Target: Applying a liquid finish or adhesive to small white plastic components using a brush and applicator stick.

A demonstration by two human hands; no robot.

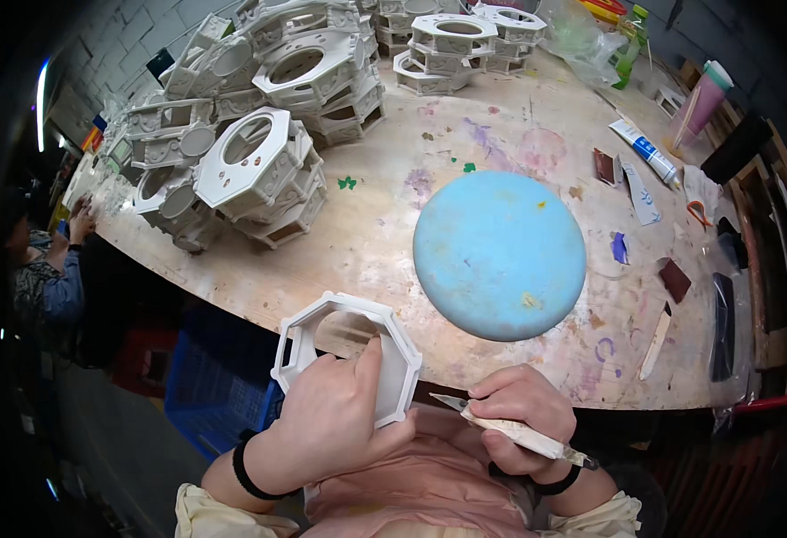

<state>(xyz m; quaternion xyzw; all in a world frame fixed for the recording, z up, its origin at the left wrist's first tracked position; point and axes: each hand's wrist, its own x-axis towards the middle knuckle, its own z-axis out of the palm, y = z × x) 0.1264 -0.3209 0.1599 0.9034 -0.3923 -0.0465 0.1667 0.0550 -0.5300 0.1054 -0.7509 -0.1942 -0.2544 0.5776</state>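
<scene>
My left hand (326,414) is closed on a white octagonal frame (397,366), held near the table's front edge. Its fingers reach into the hollow of the piece, and the thumb lies along the lower rim. In my right hand (537,399) is a craft knife (521,434) with a pale, wrapped-looking handle. The pointed blade aims left toward the frame, with a gap between them. Beyond both hands, a round light-blue pad (501,255) lies on the table, smudged with yellow and grey marks.
Several white octagonal frames (248,161) are stacked at the back left, with more stacks (452,36) behind. On the right lie a blue-white tube (644,151), a wooden stick (655,341) and a brown sanding block (675,280). A blue crate (219,381) stands below the left edge; another person (57,269) sits far left.
</scene>
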